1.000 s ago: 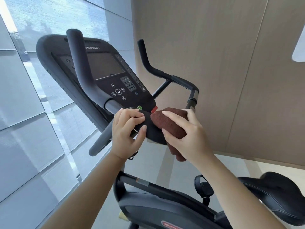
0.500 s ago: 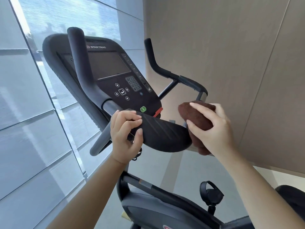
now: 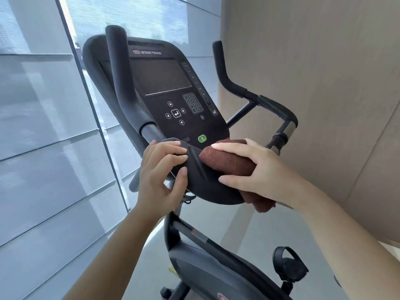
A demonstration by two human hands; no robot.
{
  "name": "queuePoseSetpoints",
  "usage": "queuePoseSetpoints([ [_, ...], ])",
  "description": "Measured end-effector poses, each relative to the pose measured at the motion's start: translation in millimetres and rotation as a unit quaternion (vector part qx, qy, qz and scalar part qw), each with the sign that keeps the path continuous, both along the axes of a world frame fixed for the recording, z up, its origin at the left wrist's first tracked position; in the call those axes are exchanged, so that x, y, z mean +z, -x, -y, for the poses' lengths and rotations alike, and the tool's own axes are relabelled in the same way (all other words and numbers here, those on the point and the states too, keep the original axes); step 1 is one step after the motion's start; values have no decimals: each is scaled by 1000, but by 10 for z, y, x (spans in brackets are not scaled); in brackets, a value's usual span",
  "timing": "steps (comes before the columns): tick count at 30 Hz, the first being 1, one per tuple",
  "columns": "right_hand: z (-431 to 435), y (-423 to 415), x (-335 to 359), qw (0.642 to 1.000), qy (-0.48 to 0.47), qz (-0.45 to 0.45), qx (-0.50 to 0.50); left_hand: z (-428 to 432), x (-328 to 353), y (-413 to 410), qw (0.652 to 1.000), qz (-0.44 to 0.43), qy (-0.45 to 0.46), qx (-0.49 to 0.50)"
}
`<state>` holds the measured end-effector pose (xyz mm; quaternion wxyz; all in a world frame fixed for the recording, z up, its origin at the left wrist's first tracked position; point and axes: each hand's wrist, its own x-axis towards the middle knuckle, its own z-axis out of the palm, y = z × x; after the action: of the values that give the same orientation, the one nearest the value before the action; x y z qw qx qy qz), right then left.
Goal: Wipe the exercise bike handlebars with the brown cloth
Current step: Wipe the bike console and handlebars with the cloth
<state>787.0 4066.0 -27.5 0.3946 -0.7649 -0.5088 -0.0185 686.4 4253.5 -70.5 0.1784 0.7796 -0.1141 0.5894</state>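
A black exercise bike [image 3: 216, 276] stands between a pale glass wall [image 3: 43, 126] and a beige panelled wall [image 3: 324, 83], seen from above its seat side. Its handlebars [image 3: 121, 83] are matt black tubes: the left one rises in a thick padded horn in front of the console [image 3: 164, 83], and the right one bends outward and drops to a silver band. Both meet low at a broad, ribbed black centre pad [image 3: 201, 182] just under the console. A strapped pedal [image 3: 287, 267] shows at lower right. The brown cloth [image 3: 227, 161], a dark reddish-brown towel with a fine nap, lies bunched in a thick roll on the right half of that pad, and one end hangs below the pad's edge. The person's right hand [image 3: 264, 172] grips the cloth, fingers laid over its top and thumb beneath, holding it against the pad. The left hand [image 3: 160, 176] clasps the pad's left end, fingers curled over the top and thumb underneath. On the console, a number keypad [image 3: 193, 103] sits right of the arrow keys, and a green button [image 3: 202, 138] sits just above the cloth. White lettering above the dark screen reads STAR TRAC [image 3: 149, 52].
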Motion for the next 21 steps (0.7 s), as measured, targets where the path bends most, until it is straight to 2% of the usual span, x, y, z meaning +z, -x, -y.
queuePoseSetpoints([
  [6,-17,-156,-30,998,-11,40,42,310,-40,109,995,-34,-19,96],
  [16,314,-434,-67,983,7,132,128,699,-125,98,973,-29,73,219],
  [21,235,-640,90,981,-26,56,186,766,-131,93,967,-31,89,236],
])
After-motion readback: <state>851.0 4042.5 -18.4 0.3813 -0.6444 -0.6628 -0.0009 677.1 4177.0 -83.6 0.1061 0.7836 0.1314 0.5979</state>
